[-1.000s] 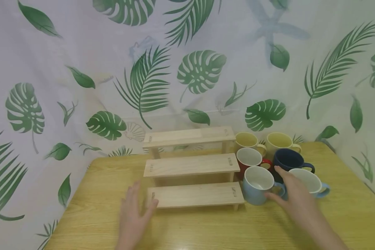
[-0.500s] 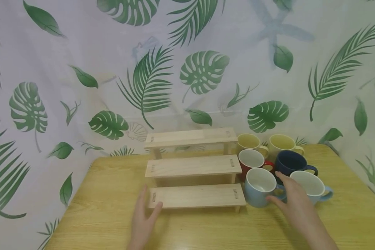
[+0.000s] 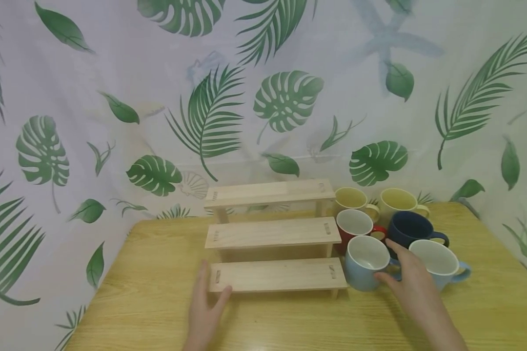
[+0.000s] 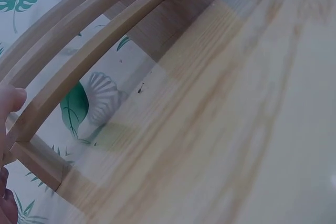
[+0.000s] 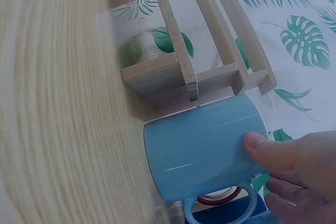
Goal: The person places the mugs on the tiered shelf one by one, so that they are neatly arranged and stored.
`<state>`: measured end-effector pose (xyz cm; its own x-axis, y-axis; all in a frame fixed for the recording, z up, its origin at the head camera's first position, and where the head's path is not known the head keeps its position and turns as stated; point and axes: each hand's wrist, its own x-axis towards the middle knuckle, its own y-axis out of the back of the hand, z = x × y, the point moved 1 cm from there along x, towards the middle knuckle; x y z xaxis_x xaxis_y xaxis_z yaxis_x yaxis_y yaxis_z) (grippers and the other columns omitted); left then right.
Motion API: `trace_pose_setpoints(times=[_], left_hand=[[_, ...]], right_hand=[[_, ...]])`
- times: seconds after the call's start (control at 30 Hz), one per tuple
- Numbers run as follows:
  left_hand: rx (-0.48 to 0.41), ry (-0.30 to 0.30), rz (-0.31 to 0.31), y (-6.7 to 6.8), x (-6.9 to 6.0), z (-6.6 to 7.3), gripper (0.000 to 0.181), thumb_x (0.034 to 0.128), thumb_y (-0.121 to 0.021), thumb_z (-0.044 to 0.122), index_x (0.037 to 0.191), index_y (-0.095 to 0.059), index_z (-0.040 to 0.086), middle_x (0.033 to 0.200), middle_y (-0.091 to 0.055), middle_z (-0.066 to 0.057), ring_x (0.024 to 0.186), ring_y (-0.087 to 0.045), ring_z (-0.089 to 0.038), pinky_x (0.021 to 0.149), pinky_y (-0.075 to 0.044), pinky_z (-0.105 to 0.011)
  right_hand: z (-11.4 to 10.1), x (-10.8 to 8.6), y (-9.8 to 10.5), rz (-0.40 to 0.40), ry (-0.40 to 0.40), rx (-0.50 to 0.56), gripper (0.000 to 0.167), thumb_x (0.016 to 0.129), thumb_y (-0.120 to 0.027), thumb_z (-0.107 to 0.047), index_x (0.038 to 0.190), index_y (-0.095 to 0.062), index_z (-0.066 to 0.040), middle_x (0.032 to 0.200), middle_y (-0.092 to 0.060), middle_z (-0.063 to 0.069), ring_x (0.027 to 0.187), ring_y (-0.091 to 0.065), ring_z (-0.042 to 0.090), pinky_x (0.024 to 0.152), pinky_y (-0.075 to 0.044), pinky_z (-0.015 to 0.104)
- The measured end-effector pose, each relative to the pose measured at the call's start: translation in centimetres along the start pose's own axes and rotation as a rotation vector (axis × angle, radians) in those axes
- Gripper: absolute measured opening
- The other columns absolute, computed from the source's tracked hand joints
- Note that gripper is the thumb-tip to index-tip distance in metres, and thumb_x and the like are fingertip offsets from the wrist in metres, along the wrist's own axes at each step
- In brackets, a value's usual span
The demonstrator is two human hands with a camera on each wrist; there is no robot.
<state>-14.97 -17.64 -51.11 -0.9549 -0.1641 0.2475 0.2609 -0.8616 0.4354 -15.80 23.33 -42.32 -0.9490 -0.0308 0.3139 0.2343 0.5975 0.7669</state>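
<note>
At the left end of the wooden three-step rack [image 3: 278, 274], my left hand [image 3: 204, 307] holds the corner of the lowest step. Its thumb lies at the front edge and its fingers run along the side. My right hand [image 3: 415, 287] is around the handle side of a light blue mug [image 3: 362, 273], which stands upright against the rack's right end. In the right wrist view the thumb [image 5: 257, 141] presses the light blue mug [image 5: 202, 148] near its rim; the other fingers are partly hidden behind it.
Behind the held mug are a red mug with a white inside [image 3: 354, 223], a navy mug [image 3: 408, 229] and two yellow mugs [image 3: 397, 200]. A second light blue mug [image 3: 439, 261] sits right of my right hand. A leaf-print cloth [image 3: 285, 146] hangs behind the table [image 3: 158, 273].
My left hand has moved right and come to the rack's lower left corner. The right hand stays at the light blue mug, which has not visibly moved; the head view shifted slightly.
</note>
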Motion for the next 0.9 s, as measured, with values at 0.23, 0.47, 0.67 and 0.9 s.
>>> trace_pose_setpoints(times=[0.23,0.47,0.67,0.9], left_hand=[[-0.004,0.006,-0.022,-0.18,-0.17,0.02,0.082,0.0897,-0.065,0.041,0.153,-0.020,0.013,0.157,-0.019,-0.008,0.143,-0.017,-0.029,0.114,-0.013,-0.053],[-0.019,0.022,-0.049,-0.20,-0.35,0.19,0.083,0.0899,-0.064,0.042,0.153,-0.019,0.011,0.158,-0.016,-0.006,0.143,-0.015,-0.027,0.115,-0.012,-0.051],[-0.013,0.035,-0.070,-0.15,-0.43,0.37,0.085,0.0905,-0.061,0.045,0.153,-0.017,0.008,0.158,-0.014,-0.006,0.143,-0.014,-0.027,0.115,-0.012,-0.051],[0.005,0.034,-0.066,-0.13,-0.48,0.25,0.085,0.0903,-0.062,0.045,0.153,-0.018,0.008,0.157,-0.016,-0.007,0.143,-0.016,-0.028,0.115,-0.013,-0.050]], right_hand=[[0.57,-0.04,-0.42,0.021,0.070,0.000,0.081,0.066,-0.083,0.002,0.135,-0.041,0.011,0.130,-0.046,0.034,0.115,-0.043,0.053,0.091,-0.038,0.066],[0.95,-0.05,-0.74,0.008,0.082,-0.037,0.076,0.066,-0.081,0.007,0.132,-0.043,0.015,0.127,-0.048,0.038,0.111,-0.045,0.054,0.091,-0.038,0.066],[0.74,-0.21,-0.79,-0.040,0.023,-0.059,0.074,0.070,-0.078,0.007,0.133,-0.040,0.016,0.128,-0.046,0.039,0.112,-0.044,0.056,0.092,-0.037,0.067],[0.71,-0.36,-0.92,-0.037,-0.013,-0.084,0.070,0.071,-0.079,0.002,0.129,-0.044,0.016,0.124,-0.049,0.039,0.110,-0.045,0.056,0.092,-0.036,0.067]])
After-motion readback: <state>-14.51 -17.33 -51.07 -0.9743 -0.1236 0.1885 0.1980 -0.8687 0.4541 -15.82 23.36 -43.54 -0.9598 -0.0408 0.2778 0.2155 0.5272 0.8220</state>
